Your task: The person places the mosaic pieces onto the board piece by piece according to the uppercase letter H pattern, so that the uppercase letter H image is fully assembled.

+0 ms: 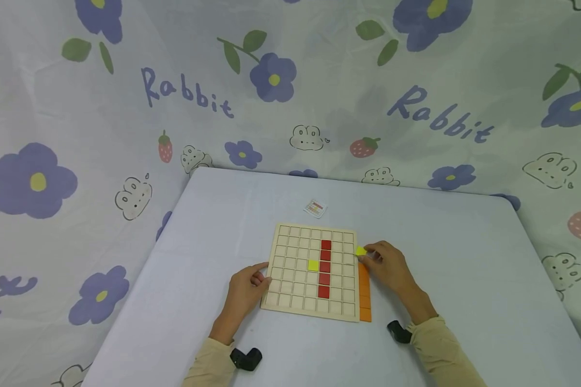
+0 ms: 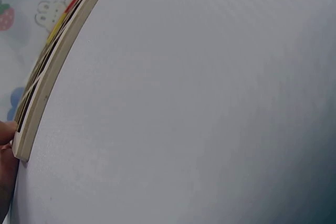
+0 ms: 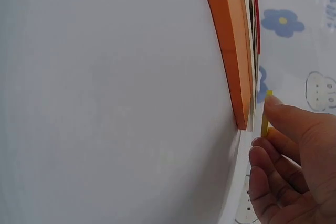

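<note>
A wooden grid board [image 1: 295,301] lies on the white table, with a column of red square tiles [image 1: 324,279] and one yellow tile [image 1: 313,265] in its cells. My left hand [image 1: 244,290] grips the board's left edge; in the left wrist view only its fingertips [image 2: 7,132] show at the board's corner. Between thumb and fingers my right hand [image 1: 389,269] pinches a yellow square tile [image 1: 361,251], held just beyond the board's right edge. The right wrist view shows this tile [image 3: 266,114] edge-on, apart from the board.
Orange blocks [image 1: 365,293] stand in a row along the board's right edge. Behind the board lies a small card [image 1: 316,208] printed with a coloured grid. Past the table's far edge hangs a flowered curtain [image 1: 271,134]. Black devices [image 1: 246,359] sit at both wrists.
</note>
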Motion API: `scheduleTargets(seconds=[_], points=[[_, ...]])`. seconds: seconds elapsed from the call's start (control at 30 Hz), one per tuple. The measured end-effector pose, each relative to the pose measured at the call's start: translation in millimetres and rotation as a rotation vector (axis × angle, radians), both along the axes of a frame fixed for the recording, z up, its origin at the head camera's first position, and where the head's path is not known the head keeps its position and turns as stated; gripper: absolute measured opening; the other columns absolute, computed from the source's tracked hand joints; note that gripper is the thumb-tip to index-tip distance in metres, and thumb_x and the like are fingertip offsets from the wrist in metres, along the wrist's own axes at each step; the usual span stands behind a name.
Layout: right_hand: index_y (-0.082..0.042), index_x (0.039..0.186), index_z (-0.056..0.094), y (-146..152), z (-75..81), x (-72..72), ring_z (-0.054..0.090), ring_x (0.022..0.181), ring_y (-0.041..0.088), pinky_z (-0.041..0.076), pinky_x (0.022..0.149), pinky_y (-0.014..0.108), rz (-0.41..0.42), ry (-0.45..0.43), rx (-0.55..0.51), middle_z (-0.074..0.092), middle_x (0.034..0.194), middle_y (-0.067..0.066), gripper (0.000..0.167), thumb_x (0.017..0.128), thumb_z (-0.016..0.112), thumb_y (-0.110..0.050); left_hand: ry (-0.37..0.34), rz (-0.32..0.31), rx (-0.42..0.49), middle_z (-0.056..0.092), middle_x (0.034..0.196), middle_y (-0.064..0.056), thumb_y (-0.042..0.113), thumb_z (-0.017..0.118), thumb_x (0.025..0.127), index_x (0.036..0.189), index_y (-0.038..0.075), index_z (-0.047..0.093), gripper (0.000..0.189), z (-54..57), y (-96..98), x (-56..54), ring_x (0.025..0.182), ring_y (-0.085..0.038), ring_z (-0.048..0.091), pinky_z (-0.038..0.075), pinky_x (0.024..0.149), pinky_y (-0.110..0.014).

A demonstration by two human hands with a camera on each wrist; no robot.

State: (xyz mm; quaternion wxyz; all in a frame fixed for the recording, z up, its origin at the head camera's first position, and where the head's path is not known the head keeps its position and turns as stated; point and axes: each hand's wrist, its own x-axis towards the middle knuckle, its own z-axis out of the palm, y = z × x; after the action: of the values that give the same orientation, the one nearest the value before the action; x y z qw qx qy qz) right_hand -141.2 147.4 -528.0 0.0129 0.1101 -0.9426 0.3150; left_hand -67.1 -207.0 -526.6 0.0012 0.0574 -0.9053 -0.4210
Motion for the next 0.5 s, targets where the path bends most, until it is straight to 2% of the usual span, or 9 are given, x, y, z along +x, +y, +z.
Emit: scheduleTargets(seconds=[0.5], points=[[-0.006, 0.115, 0.072, -30.6, 9.7, 3.2, 0.06, 0.087, 0.015, 0.054, 0.076, 0.031, 0.059, -0.012, -0.009, 0.069, 0.106, 0.004, 0.036, 0.087, 0.079, -0.028, 0.004, 0.0, 0.001, 0.066, 0.082, -0.005, 0.006, 0.076, 0.087, 0.123, 0.004, 0.071, 0.037, 1.1, 0.6, 0.4, 0.07, -0.008, 0.056, 0.046, 0.061, -0.018]])
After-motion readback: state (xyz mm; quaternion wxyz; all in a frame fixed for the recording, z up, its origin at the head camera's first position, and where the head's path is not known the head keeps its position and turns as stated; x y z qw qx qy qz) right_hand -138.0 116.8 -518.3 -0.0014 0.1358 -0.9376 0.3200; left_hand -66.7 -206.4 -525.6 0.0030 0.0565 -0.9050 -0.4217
